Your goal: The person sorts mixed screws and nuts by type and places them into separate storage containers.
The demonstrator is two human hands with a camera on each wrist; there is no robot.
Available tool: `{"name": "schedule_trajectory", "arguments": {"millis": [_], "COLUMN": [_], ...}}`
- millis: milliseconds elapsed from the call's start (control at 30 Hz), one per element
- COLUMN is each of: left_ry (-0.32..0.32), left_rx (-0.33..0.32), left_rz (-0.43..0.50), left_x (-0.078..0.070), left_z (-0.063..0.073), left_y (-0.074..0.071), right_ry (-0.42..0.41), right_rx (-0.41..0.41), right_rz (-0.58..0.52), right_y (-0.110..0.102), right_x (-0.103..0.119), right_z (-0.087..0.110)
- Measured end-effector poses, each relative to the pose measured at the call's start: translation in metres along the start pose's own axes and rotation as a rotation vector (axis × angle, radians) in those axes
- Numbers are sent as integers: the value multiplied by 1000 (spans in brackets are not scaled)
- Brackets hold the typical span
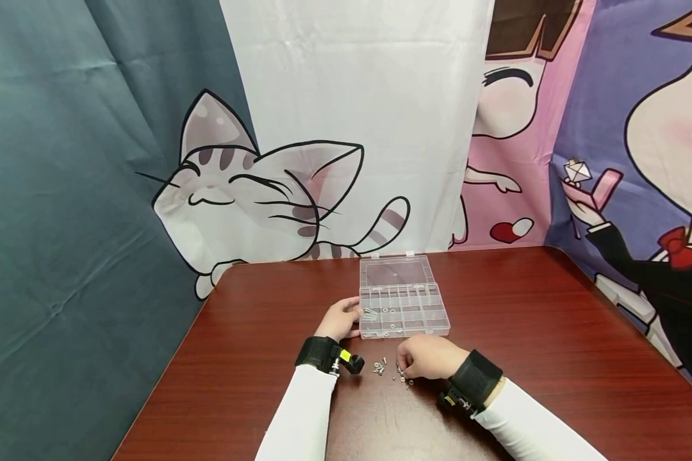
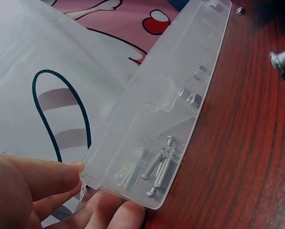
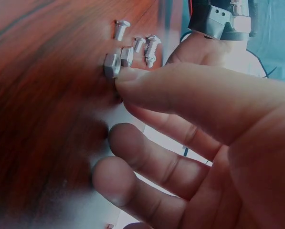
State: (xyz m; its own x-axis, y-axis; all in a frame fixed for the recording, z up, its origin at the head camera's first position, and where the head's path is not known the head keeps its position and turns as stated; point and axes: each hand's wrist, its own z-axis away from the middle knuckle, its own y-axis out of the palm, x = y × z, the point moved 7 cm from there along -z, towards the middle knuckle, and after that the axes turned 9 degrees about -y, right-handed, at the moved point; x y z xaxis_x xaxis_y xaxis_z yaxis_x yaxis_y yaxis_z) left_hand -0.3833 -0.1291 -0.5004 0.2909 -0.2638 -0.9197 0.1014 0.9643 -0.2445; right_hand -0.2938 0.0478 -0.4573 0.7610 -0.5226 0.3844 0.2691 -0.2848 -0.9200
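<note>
A clear plastic compartment box [image 1: 431, 331] stands on the table with its lid folded back. My left hand [image 1: 339, 319] grips the box's left side, thumb on top and fingers underneath in the left wrist view. Long screws [image 2: 163, 167] lie in the box's near corner compartments, with hex nuts [image 2: 189, 97] further along. In front of the box, my right hand [image 1: 431, 356] reaches down to loose hardware with curled fingers. Its thumb tip [image 3: 128, 78] is right at a hex nut [image 3: 112, 66]; the index fingertip is hidden, so I cannot tell whether the nut is pinched.
Several small screws [image 1: 378, 368] lie on the brown table [image 1: 254, 384] between the hands. More loose nuts [image 1: 403, 380] lie beneath the right hand. A printed cloth [image 1: 346, 77] hangs behind the table's back edge.
</note>
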Motion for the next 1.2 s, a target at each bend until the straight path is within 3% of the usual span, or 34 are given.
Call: {"name": "schedule_trajectory", "arguments": {"millis": [367,500,700,900,1033,1200], "left_ry": [8,8,7,10,9,11], "left_rx": [2,1,2,2,2,5], "left_rz": [2,8,9,7,10,25], "left_x": [1,1,1,1,2,2], "left_z": [2,2,0,-1,-1,-1], "left_y": [-1,-1,-1,-1,-1,-2], "right_ry": [-13,23,137,306,423,506], "right_rx": [-18,-80,-269,-451,-498,-489], "right_rz": [-51,-67,-40,-68,-115,-146], "right_y": [-2,-15,-41,-62,-63,-56], "right_x": [-8,-19,-39,-65,-83,-99], "right_z": [-2,-3,-5,-7,-6,-7]}}
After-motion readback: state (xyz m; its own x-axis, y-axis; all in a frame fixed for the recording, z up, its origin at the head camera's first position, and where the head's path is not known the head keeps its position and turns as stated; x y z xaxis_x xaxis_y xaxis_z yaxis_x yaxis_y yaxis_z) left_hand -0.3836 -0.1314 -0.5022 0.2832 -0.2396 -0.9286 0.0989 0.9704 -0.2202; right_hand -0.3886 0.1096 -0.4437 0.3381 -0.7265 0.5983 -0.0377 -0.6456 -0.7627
